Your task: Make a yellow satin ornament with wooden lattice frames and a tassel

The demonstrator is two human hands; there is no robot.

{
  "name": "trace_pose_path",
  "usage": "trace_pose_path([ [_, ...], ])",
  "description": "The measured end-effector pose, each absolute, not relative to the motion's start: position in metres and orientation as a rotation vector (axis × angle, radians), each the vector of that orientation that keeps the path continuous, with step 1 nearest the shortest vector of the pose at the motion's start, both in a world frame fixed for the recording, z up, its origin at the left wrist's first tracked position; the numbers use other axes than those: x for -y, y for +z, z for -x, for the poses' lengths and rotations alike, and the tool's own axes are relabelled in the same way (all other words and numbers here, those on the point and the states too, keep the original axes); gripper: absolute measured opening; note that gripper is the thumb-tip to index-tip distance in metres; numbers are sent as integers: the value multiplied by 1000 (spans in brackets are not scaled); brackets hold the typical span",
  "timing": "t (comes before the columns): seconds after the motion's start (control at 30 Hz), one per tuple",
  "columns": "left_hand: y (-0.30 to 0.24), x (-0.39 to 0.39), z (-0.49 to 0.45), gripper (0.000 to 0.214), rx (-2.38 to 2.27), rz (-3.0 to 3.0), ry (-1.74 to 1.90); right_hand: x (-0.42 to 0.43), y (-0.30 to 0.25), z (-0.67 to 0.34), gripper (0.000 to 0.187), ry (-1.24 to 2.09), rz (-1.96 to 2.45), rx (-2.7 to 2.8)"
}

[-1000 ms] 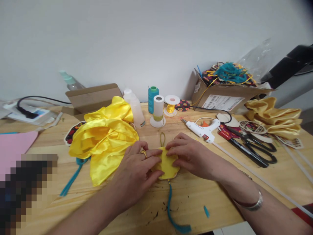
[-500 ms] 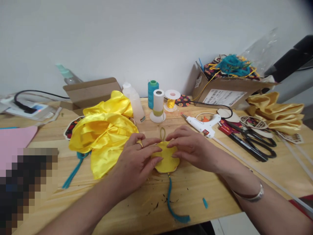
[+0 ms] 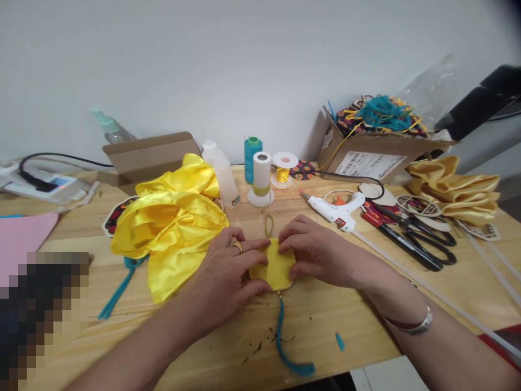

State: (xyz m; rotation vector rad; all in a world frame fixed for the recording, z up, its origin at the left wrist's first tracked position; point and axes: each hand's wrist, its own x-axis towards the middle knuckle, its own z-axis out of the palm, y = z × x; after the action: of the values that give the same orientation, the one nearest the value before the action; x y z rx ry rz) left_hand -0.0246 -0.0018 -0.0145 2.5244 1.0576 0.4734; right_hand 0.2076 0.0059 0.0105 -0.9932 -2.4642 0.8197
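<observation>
A flat yellow ornament (image 3: 280, 266) lies on the wooden table between my hands. It has an olive cord loop (image 3: 269, 226) at its far end and a teal tassel (image 3: 280, 331) trailing toward the table's near edge. My left hand (image 3: 230, 266), with a ring on one finger, holds the ornament's left side, fingers on its face and thumb along the lower edge. On the opposite side, my right hand (image 3: 311, 252) grips the upper right edge with bent fingers. Part of the ornament's rim is hidden under the fingers.
Shiny yellow fabric (image 3: 171, 222) lies left. Behind stand a plastic bottle (image 3: 228, 182) and thread spools (image 3: 261, 182). To the right are a white glue gun (image 3: 337, 210), a black marker (image 3: 402, 244), scissors (image 3: 427, 236) and an overfilled cardboard box (image 3: 362, 157). A teal scrap (image 3: 340, 342) lies near the front.
My fingers have shifted slightly on the ornament; the left thumb is now lower along its edge. The whole view has moved a little.
</observation>
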Motion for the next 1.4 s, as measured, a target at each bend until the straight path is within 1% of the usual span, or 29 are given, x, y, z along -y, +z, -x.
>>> trace_pose_path([
  [0.1,-13,3,24,23,-1060,-2518,463,-6,13,-210,18,825,989,2418],
  [0.17,-11,2,24,24,-1090,-2522,531,-7,14,-213,21,775,1003,2273],
  [0.3,-6,-2,26,15,-1157,-2540,736,-9,14,-213,16,669,1077,1999],
  [0.37,-3,-3,27,12,-1132,-2521,746,-8,12,-208,15,823,1070,1915],
  [0.47,0,-1,26,13,-1111,-2380,731,-5,11,-199,12,1307,1022,1614],
  [0.53,2,2,25,10,-1109,-2219,729,-3,10,-195,12,1573,995,1390],
  [0.63,4,5,21,11,-1106,-1933,683,-4,10,-195,14,1750,1036,1262],
  [0.7,3,6,19,15,-1118,-1788,659,-5,9,-196,16,1780,1094,1261],
  [0.8,0,5,18,17,-1142,-1722,673,-6,8,-197,18,1755,1155,1290],
  [0.97,-1,2,20,16,-1258,-1806,774,-6,8,-196,18,1713,1170,1320],
  [1.07,-3,0,22,21,-1417,-1896,835,-5,11,-196,17,1688,1109,1283],
  [1.23,-7,2,17,35,-1526,-1898,632,-2,9,-193,16,1851,1057,1305],
  [1.4,-9,1,7,34,-1520,-1874,587,-2,1,-192,15,1843,1085,1310],
])
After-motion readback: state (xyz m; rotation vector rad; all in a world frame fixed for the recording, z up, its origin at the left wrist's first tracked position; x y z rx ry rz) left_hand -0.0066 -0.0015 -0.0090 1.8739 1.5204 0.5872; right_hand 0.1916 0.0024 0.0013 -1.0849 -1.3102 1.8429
